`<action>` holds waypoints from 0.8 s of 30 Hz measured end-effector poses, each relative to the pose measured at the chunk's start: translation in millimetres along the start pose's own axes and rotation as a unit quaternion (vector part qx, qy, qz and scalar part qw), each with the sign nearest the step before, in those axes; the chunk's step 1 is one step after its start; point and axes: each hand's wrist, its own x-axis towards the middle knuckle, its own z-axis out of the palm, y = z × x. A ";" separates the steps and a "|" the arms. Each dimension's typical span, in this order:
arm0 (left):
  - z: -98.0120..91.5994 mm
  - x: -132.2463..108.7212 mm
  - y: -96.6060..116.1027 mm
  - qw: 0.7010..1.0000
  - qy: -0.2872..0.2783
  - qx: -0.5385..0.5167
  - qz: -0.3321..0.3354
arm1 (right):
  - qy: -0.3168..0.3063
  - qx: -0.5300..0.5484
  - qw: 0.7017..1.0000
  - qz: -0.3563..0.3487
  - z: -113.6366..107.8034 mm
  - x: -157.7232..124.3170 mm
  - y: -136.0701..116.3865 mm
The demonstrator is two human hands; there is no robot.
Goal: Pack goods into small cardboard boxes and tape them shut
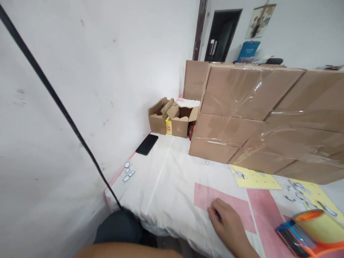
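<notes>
My right hand (227,221) rests on the white and pink cloth (172,186). Its fingers are curled in, with a small dark gap beside the thumb; whatever they hold, if anything, is hidden. To its right lies a tape dispenser (301,233) in blue and orange, with a wide yellowish roll, partly cut off by the frame. Beyond the hand are a yellow punched sheet (258,178) and a second yellow sheet (322,195) with loose grey scraps (295,190). A bare stretch of skin, perhaps my left forearm, crosses the bottom edge; my left hand is out of view.
Stacked cardboard boxes (236,107) under clear tape line the far side. Two small open cartons (180,127) stand beside them. A black phone (147,144) and several small blue-edged labels (127,173) lie near the left wall. A black cord (61,107) slants across the left.
</notes>
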 end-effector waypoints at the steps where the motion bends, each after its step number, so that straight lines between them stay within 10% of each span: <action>1: -7.5 -6.5 -2.0 1.000 0.028 -0.007 -0.010 | -0.020 -0.006 1.000 0.018 -2.2 2.8 -1.1; 5: -54.1 -39.3 -52.6 0.972 0.213 -0.036 -0.094 | -0.108 0.013 0.993 0.055 -12.6 45.7 -23.0; 8: -103.0 -66.3 -137.1 0.761 0.572 -0.111 -0.285 | -0.062 0.036 0.997 -0.017 -8.2 121.4 -58.8; 11: -143.3 -85.5 -233.1 0.599 0.677 -0.066 -0.422 | -0.018 0.051 0.997 -0.055 13.0 219.7 -99.4; 17: -165.9 -90.0 -341.5 0.710 0.390 -0.061 -0.583 | -0.022 -0.024 0.999 0.023 51.3 359.2 -142.9; 24: -178.8 -85.1 -371.4 0.737 0.341 -0.064 -0.580 | 0.008 0.063 0.996 0.066 77.8 374.4 -134.0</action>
